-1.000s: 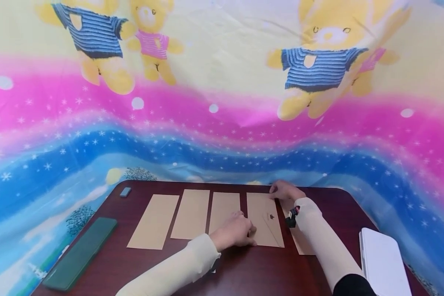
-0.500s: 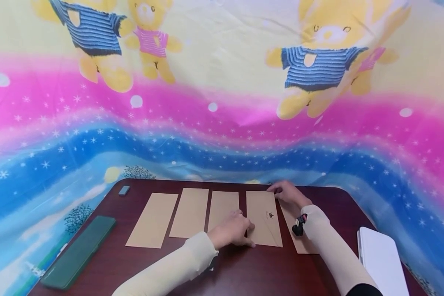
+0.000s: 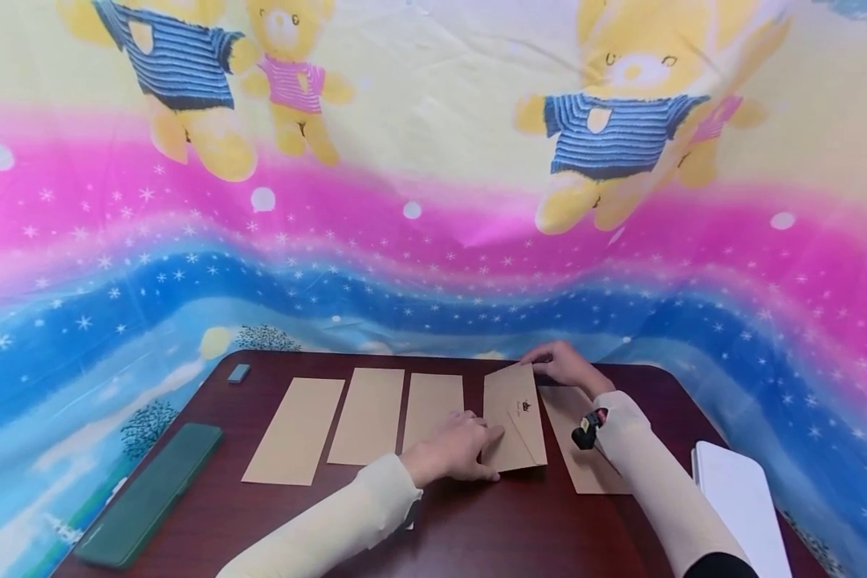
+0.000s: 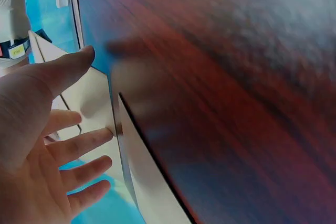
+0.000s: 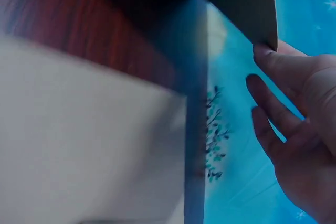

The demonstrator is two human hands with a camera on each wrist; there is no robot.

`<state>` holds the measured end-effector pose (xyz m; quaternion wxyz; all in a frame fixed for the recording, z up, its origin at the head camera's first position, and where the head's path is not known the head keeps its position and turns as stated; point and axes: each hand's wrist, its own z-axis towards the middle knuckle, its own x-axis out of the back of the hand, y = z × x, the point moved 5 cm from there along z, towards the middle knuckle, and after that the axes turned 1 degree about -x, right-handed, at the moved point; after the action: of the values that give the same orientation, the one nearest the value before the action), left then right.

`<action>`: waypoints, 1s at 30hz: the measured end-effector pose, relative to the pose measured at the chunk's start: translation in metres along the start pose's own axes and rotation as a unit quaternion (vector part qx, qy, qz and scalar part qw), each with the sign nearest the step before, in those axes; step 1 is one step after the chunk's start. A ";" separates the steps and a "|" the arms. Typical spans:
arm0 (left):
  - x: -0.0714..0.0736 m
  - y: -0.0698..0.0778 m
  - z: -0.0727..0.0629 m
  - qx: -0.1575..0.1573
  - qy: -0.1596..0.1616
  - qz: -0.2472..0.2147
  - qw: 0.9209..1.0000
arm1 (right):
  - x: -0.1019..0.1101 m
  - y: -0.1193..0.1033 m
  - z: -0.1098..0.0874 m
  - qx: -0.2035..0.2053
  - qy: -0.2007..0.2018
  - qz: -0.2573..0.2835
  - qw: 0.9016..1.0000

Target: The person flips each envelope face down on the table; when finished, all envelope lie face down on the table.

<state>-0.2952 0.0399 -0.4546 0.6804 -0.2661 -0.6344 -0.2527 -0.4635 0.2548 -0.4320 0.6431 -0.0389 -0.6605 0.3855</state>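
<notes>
A kraft-paper envelope (image 3: 514, 413) with a small crown print is the fourth from the left in a row on the table. Its far edge is raised and the paper bows. My right hand (image 3: 565, 365) pinches the far right corner; in the right wrist view the thumb and forefinger of that hand (image 5: 310, 98) meet on the dark underside (image 5: 241, 9). Near the lower left edge of this envelope is my left hand (image 3: 457, 448), partly covering the third envelope (image 3: 433, 401). Its fingers (image 4: 79, 145) are spread and loosely extended in the left wrist view.
Plain envelopes (image 3: 294, 431) (image 3: 365, 416) lie to the left, and another (image 3: 585, 457) lies under the right forearm. A green case (image 3: 152, 494) is at the left edge, a white case (image 3: 740, 506) at the right. A small blue block (image 3: 239, 373) sits in the far left corner.
The crown-printed envelope lay flat before; its far right corner is now lifted by the right hand and the sheet bends. My left hand has stayed nearly in place.
</notes>
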 end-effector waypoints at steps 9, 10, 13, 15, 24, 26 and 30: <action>0.007 0.004 -0.006 -0.008 0.022 -0.064 0.998 | 0.002 -0.026 0.007 -0.016 -0.008 0.063 0.998; 0.007 0.005 -0.007 -0.010 0.025 -0.065 0.998 | 0.001 -0.031 0.008 -0.014 -0.009 0.064 0.998; 0.009 0.008 -0.009 -0.018 0.035 -0.060 0.997 | -0.001 -0.043 0.010 -0.002 -0.011 0.066 0.998; 0.009 0.010 -0.011 -0.021 0.038 -0.056 0.997 | -0.002 -0.049 0.012 0.002 -0.011 0.063 0.998; 0.015 0.010 -0.017 -0.032 0.060 -0.086 0.994 | -0.010 -0.056 0.014 0.002 -0.027 0.069 0.997; 0.018 0.010 -0.019 -0.038 0.076 -0.088 0.992 | -0.010 -0.055 0.015 0.000 -0.027 0.073 0.997; 0.024 0.010 -0.021 -0.050 0.109 -0.084 0.989 | -0.010 -0.055 0.016 -0.006 -0.028 0.078 0.997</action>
<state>-0.2715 0.0322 -0.4318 0.7073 -0.2165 -0.5632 -0.3683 -0.4515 0.2032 -0.4077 0.5919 -0.0828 -0.6758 0.4314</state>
